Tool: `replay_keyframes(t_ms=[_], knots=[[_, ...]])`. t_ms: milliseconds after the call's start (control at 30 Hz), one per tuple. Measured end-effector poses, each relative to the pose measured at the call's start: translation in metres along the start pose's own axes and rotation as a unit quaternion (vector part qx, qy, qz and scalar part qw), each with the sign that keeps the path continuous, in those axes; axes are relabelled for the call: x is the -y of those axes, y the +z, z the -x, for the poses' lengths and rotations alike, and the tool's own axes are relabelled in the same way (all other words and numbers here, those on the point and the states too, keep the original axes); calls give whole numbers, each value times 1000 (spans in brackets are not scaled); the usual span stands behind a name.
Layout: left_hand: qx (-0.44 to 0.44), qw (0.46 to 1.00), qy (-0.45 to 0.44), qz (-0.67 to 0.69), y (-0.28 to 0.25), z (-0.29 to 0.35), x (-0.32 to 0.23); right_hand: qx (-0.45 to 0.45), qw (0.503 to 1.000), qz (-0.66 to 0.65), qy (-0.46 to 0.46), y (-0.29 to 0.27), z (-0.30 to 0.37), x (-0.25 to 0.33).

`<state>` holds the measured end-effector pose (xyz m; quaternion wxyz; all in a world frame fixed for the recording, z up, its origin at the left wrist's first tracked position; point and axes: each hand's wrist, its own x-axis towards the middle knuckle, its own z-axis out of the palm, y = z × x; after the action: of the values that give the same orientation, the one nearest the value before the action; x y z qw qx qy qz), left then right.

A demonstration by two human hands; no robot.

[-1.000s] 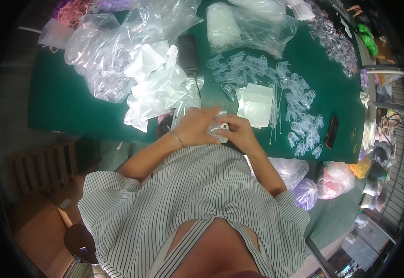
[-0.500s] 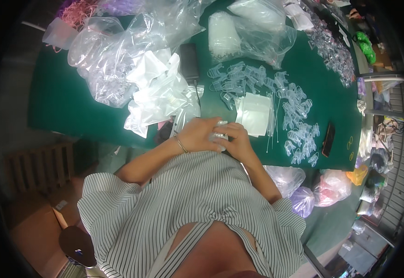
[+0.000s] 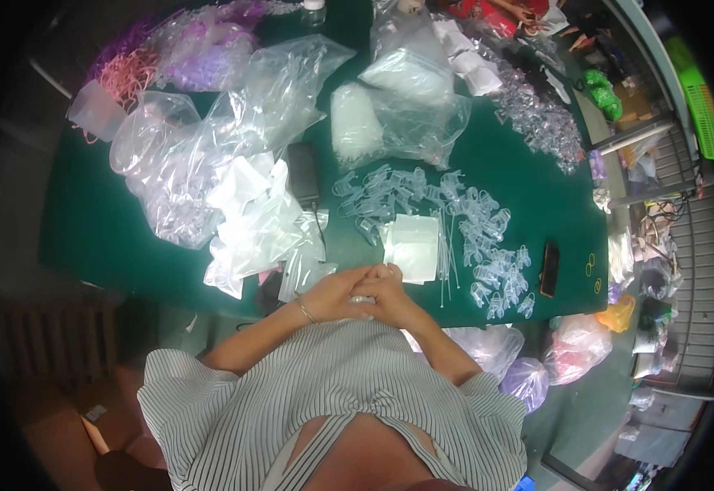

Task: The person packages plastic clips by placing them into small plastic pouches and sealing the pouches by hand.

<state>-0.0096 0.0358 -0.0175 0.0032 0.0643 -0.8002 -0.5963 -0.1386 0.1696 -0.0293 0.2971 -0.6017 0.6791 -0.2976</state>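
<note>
My left hand (image 3: 334,294), with a bangle at the wrist, and my right hand (image 3: 391,298) meet at the table's near edge, close to my body. Their fingers are curled together around a small clear plastic piece (image 3: 362,299), mostly covered, whose kind I cannot make out. Just beyond the right hand lies a stack of flat white bags (image 3: 415,249). Thin white strips (image 3: 447,258) lie to its right. Several clear plastic pieces with loops (image 3: 481,222) are spread behind and to the right. Small clear zip bags (image 3: 304,268) lie beyond the left hand.
White plastic packaging (image 3: 250,225) and large clear bags (image 3: 234,131) cover the left side. A black power adapter (image 3: 303,173) stands mid-table, its cord running nearer. At right lies a phone (image 3: 549,269). Filled bags (image 3: 578,348) sit below the right edge. Another person's red clothing (image 3: 488,15) shows at the far side.
The view has shifted, so the table sits lower and more of its far side shows. My hands have drawn closer together, right fingers now overlapping the left, hiding more of the clear piece.
</note>
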Motion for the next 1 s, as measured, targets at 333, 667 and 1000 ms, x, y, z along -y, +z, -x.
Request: replay_keyframes(t_ms=[333, 667, 1000], knots=[[50, 992, 15, -114, -19, 6, 15, -68, 997, -24, 16, 4, -1, 2], [84, 994, -40, -56, -8, 8, 18, -34, 998, -41, 18, 9, 10, 7], [-45, 999, 22, 13, -14, -24, -10, -176, 958, -225, 20, -59, 24, 19]])
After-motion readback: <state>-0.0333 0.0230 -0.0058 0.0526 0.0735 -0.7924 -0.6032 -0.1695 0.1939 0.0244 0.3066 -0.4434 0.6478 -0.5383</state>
